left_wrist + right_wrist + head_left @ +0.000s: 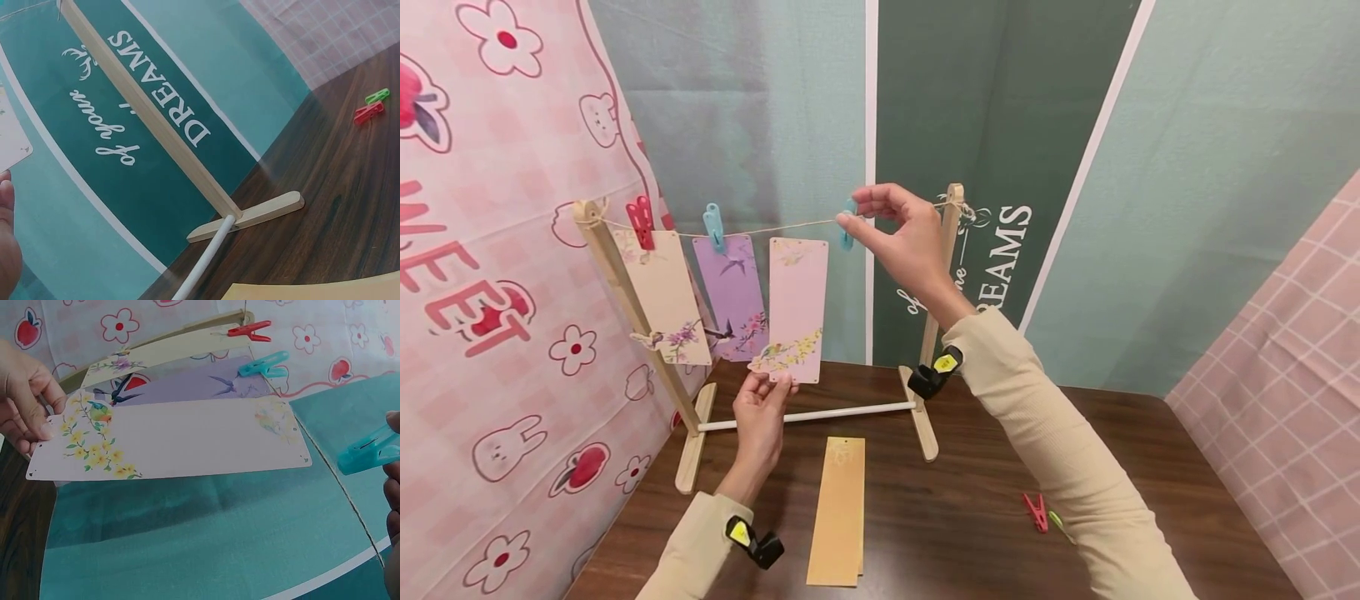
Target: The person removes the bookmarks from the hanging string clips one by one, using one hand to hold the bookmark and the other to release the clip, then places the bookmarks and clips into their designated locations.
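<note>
My left hand (760, 421) pinches the bottom edge of a pink card (797, 308) printed with yellow blossoms and a bird. The card stands upright, its top edge close below the string (797, 227). Between the thumb and fingers of my right hand (906, 237) is a light-blue clothespin (369, 452), held beside the string, to the right of the pink card. A red clothespin (641, 223) holds a cream flowered card (658, 283) on the string at the left. Next to it, another blue clothespin (713, 227) holds a purple card (730, 283) with swallows.
The string spans a wooden stand with a left post (625, 292), a right post (951, 233) and a white rod (850, 412) low between them. Yellow cards (837, 508) lie on the dark table. A red clothespin (369, 113) and a green clothespin (377, 95) lie at the right.
</note>
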`<action>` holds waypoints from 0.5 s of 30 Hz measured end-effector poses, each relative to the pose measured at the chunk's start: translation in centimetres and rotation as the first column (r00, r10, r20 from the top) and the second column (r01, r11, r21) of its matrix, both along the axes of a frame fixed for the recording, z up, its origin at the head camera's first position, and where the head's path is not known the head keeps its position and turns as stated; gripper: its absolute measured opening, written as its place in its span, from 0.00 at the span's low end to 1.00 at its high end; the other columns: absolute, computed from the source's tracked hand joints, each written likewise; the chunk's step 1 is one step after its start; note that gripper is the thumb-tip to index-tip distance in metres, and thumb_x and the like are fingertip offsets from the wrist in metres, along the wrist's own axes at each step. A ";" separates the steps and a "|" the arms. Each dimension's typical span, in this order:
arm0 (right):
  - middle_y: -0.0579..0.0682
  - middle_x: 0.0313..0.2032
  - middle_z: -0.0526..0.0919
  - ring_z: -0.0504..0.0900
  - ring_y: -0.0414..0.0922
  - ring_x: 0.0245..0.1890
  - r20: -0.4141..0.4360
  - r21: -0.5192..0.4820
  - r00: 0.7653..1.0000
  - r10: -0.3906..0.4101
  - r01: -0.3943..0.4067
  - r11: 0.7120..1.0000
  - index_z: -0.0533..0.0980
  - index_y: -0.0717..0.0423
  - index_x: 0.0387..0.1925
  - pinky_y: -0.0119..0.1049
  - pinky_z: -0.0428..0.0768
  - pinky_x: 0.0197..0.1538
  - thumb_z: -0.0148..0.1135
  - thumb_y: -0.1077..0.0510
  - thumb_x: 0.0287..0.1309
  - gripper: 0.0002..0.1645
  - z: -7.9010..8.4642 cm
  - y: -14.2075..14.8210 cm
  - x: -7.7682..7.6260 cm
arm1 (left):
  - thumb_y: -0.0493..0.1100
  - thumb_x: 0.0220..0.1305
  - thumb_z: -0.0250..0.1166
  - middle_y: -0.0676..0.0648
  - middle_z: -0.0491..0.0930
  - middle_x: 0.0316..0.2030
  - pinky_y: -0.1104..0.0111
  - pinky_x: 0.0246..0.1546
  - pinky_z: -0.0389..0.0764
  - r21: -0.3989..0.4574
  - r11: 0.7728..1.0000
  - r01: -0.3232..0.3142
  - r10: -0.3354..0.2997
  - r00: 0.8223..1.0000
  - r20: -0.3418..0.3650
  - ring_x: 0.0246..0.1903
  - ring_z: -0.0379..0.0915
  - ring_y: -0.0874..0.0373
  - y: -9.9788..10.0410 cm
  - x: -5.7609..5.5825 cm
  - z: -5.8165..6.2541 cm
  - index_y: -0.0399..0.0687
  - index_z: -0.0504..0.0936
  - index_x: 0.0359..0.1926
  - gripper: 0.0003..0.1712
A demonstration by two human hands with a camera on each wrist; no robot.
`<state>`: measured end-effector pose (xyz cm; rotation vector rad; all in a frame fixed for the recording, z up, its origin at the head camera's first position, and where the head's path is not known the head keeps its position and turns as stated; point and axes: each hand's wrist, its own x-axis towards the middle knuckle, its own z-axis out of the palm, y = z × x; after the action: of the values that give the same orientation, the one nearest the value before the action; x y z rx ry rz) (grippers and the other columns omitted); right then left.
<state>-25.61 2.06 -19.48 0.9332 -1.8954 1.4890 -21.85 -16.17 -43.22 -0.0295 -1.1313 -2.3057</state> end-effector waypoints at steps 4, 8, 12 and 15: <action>0.63 0.39 0.82 0.80 0.52 0.42 -0.002 0.008 1.000 0.013 -0.013 1.000 0.78 0.71 0.43 0.35 0.76 0.52 0.68 0.67 0.54 0.15 -0.3 0.5 0.1 | 0.19 0.59 0.60 0.46 0.78 0.27 0.70 0.33 0.82 -0.013 1.000 0.012 -0.012 1.000 0.003 0.26 0.79 0.57 0.0 0.2 0.1 0.40 0.72 0.33 0.13; 0.62 0.38 0.82 0.79 0.52 0.42 0.017 0.013 0.999 0.028 -0.029 0.999 0.78 0.70 0.43 0.38 0.76 0.53 0.69 0.67 0.54 0.15 -0.6 1.0 0.3 | 0.18 0.59 0.58 0.46 0.78 0.27 0.70 0.33 0.82 -0.018 1.000 0.018 -0.017 1.000 0.014 0.26 0.78 0.58 0.0 0.3 0.2 0.40 0.71 0.33 0.14; 0.62 0.38 0.82 0.79 0.50 0.41 0.016 0.017 0.999 0.042 -0.042 0.999 0.78 0.71 0.44 0.39 0.76 0.53 0.68 0.67 0.54 0.15 -0.8 1.5 0.5 | 0.17 0.60 0.56 0.46 0.78 0.28 0.71 0.32 0.82 -0.016 1.000 0.026 -0.026 1.000 0.018 0.26 0.78 0.58 -0.1 0.5 0.3 0.39 0.71 0.33 0.14; 0.63 0.38 0.82 0.79 0.46 0.40 0.004 0.018 0.999 0.044 -0.045 0.999 0.78 0.71 0.43 0.38 0.76 0.52 0.69 0.68 0.54 0.15 -0.9 1.8 0.6 | 0.18 0.60 0.56 0.46 0.78 0.28 0.71 0.32 0.82 -0.020 0.999 0.030 -0.030 0.999 0.019 0.25 0.78 0.58 -0.1 0.6 0.3 0.39 0.71 0.33 0.13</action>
<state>-25.01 3.89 -20.36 0.9872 -1.9050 1.5031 -21.23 -16.28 -42.89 -0.0330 -1.1718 -2.3254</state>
